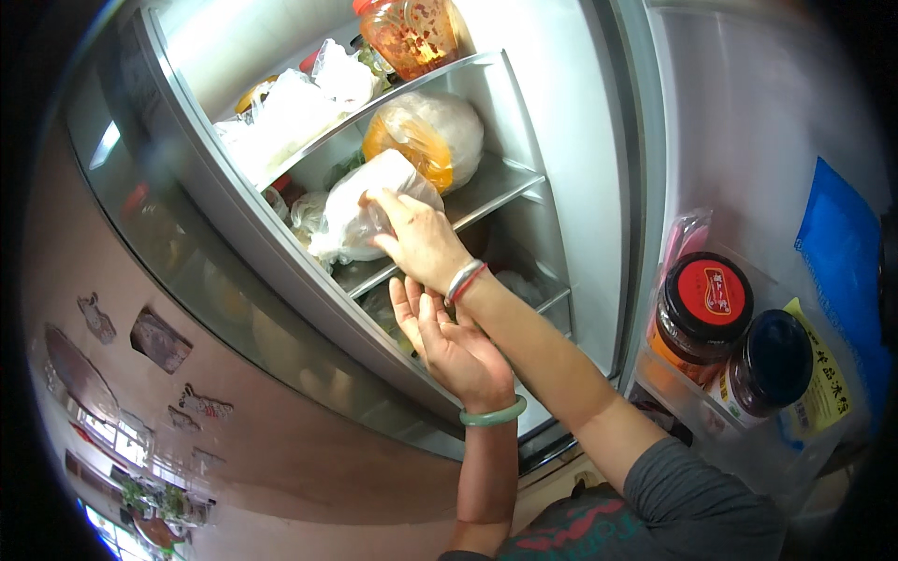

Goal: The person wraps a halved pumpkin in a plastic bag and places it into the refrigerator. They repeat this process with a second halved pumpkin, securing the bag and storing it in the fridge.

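Note:
Inside an open fridge, a white plastic bag (360, 210) with hidden contents sits at the front of the middle shelf. My right hand (421, 238), with a silver bracelet and red cord at the wrist, grips its near right side, thumb and fingers apart around the bulge. Below and closer to me, my left hand (458, 351) is palm up and holds nothing, its fingers apart and slightly curled beneath the right wrist. A green bangle circles the left wrist. Just behind the held bag is a larger round clear bag (458, 140) with an orange patch.
On the upper shelf stand a red-lidded jar (412, 37) of reddish food and white bags (290, 107). Glass shelf edges (505, 201) cross near my hands. The open door at right holds dark-lidded jars (706, 309) and a blue packet (847, 252).

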The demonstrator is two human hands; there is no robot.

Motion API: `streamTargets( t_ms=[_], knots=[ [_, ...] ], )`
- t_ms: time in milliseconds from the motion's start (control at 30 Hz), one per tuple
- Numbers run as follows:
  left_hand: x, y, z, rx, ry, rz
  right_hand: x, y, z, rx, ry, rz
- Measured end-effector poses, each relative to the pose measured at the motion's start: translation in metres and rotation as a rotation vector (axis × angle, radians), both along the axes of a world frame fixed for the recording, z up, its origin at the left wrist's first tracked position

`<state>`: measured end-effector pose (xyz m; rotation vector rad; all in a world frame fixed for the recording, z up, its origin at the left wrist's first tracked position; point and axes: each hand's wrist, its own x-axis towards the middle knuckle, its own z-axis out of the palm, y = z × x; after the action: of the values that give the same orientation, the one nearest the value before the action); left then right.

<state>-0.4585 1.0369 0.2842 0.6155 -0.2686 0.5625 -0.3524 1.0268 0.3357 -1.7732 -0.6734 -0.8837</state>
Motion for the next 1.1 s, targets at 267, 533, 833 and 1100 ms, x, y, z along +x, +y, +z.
streamTargets(
  t_ms=[267,533,833,1100],
  knots=[
    [-0.003,-0.004,-0.016,0.057,0.074,0.006,0.022,0.002,-0.005,-0.385,0.085,-0.338],
    [-0.011,0.016,-0.027,0.068,0.062,-0.009,0.002,0.004,-0.029,-0.161,-0.214,-0.335],
    [-0.038,0.013,-0.055,0.207,0.115,-0.129,-0.093,-0.032,-0.084,0.308,0.019,0.099],
    [-0.12,-0.02,-0.101,0.307,0.088,-0.436,-0.248,-0.085,-0.156,0.296,0.167,0.051]
  ],
)
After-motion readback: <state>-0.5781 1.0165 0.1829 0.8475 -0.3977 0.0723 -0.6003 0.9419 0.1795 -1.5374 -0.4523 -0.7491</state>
